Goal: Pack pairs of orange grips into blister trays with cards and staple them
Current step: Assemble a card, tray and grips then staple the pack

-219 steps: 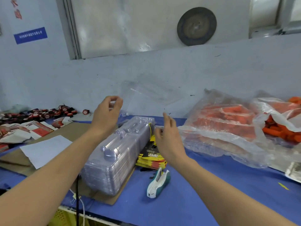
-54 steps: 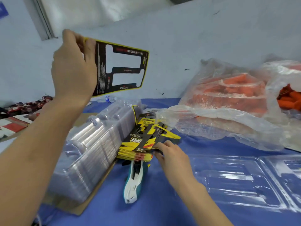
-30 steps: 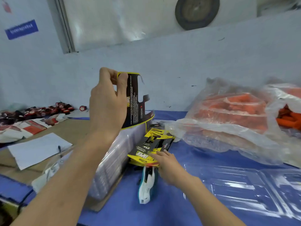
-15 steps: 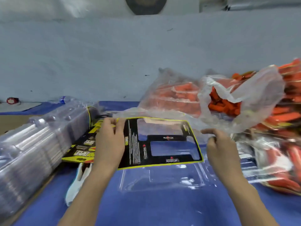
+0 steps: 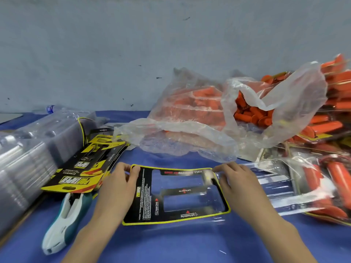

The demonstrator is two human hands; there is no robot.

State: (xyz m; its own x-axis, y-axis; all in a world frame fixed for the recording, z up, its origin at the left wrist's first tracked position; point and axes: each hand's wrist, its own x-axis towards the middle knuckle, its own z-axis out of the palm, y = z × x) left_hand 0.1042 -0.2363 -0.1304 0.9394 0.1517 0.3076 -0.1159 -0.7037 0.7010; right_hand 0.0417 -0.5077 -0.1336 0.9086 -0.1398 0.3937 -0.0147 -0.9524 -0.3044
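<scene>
So we've got the black, yellow-edged cardboard card with two cutout windows lying over the clear plastic blister tray on the blue table cover. Our left hand pinches the card's far-left corner, and our right hand pinches the far-right corner. Best bet: line the windows up over the tray's pockets and press the edges flat before letting go, or the grips probably won't seat.

The orange rubber grips sit bagged in thin clear plastic at the back right, well apart from the tray. The white-and-teal stapler waits on the left. The tray's outline is really hard to make out under the glare, and the finished packs on the right are cut off.
</scene>
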